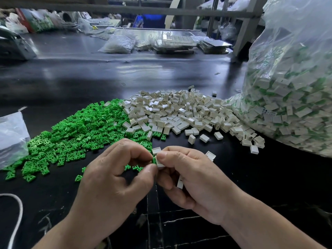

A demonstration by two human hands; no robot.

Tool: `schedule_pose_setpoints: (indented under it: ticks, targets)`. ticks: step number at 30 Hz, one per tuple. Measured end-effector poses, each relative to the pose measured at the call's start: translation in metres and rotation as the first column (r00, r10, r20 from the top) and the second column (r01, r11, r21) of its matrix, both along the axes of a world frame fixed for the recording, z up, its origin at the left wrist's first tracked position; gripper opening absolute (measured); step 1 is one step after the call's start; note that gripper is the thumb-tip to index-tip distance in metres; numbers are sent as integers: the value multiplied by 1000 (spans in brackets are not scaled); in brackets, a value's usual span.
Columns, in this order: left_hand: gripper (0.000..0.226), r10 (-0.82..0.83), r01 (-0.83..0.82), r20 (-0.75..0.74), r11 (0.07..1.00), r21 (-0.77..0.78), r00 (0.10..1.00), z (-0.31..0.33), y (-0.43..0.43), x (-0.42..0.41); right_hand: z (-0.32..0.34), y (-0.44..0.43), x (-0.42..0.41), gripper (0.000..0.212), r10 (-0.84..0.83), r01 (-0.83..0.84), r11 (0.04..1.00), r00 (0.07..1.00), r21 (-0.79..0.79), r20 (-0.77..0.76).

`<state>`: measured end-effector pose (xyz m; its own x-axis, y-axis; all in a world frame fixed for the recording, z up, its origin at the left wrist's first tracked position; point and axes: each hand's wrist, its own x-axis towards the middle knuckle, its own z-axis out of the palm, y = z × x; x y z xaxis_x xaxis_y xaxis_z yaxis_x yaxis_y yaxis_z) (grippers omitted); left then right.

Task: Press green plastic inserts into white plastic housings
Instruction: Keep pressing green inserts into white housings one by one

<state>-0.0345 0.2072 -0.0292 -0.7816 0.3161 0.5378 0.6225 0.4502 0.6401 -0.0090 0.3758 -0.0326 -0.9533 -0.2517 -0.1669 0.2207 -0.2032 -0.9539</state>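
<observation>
Left hand (115, 178): pinches green insert (154, 159); keep it square.
Right hand (192, 178): grips white housing (159, 163); brace it while you press straight.

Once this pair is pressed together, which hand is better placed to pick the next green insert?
Likely left. The left hand pinches the green insert, and the green pile lies on its side. The right hand holds a white housing, nearer the white pile.

Two hands, two heaps, two bags
One left hand (115, 177) and one right hand (194, 177) pinch one green insert (154, 159) and one white housing (159, 163); one green heap (80, 130) and one white heap (179, 112), both beyond counting; one large bag (296, 69), one small bag (10, 133), one cord (18, 212).
</observation>
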Motion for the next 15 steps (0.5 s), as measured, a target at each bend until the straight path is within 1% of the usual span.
schedule_pose_setpoints:
  ticks: [5,9,11,13,14,15]
  targets:
    - [16,-51,50,-15,999,-12,999,1,0,-1,-1,4,-2,22,5,-5,1000,1000,15,-16]
    - [18,-13,11,-23,998,-70,1000,0,0,-1,-5,3,-2,20,-11,12,1000,999,10,-40]
    - [18,3,-5,-36,997,-79,999,0,1,-1,-7,3,-3,18,-12,12,1000,1000,-7,-23]
    - [17,7,-10,-40,996,-86,999,-1,1,-1,-8,4,-5,16,-6,6,998,1000,-57,-3]
    - [17,11,-14,-30,996,-92,1000,-2,0,-1,-8,8,-7,14,-4,3,992,1000,-126,-4]
    - [18,19,-19,-8,994,-106,1000,-3,-1,-2,-7,13,-9,9,-9,5,972,1000,-233,-18]
